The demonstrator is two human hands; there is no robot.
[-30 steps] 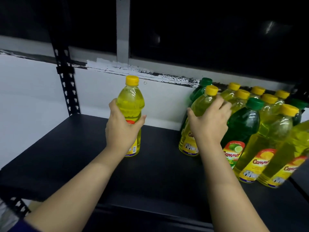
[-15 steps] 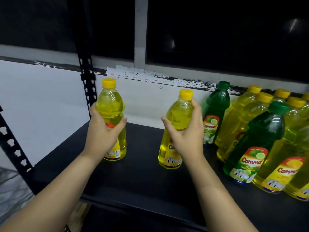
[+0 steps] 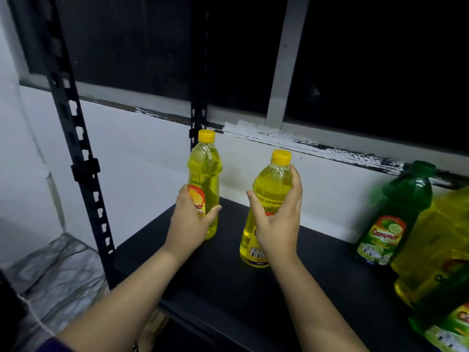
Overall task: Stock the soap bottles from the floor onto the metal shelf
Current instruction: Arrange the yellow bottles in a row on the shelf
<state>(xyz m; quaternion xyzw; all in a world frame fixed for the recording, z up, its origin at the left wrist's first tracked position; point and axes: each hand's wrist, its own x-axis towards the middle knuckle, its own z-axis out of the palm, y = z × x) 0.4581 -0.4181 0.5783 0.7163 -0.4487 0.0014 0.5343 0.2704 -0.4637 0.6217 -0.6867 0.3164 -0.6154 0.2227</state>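
Note:
Two yellow soap bottles with yellow caps stand upright on the black metal shelf [image 3: 223, 283]. My left hand [image 3: 189, 222] wraps the lower part of the left yellow bottle [image 3: 205, 174], near the shelf's back left corner. My right hand [image 3: 278, 219] is around the right yellow bottle [image 3: 272, 184], with the fingers loosened and partly spread on it. A green bottle [image 3: 396, 214] and several more yellow and green bottles [image 3: 436, 245] crowd the shelf's right side, blurred.
Black perforated uprights [image 3: 73, 138] frame the shelf's left end. A white wall [image 3: 142, 153] and a dark window lie behind. Crumpled clear plastic [image 3: 55, 270] sits on the floor at the lower left.
Both hands moved their bottles left along the shelf, away from the cluster. The left bottle now stands by the rear upright. My right hand's fingers have loosened.

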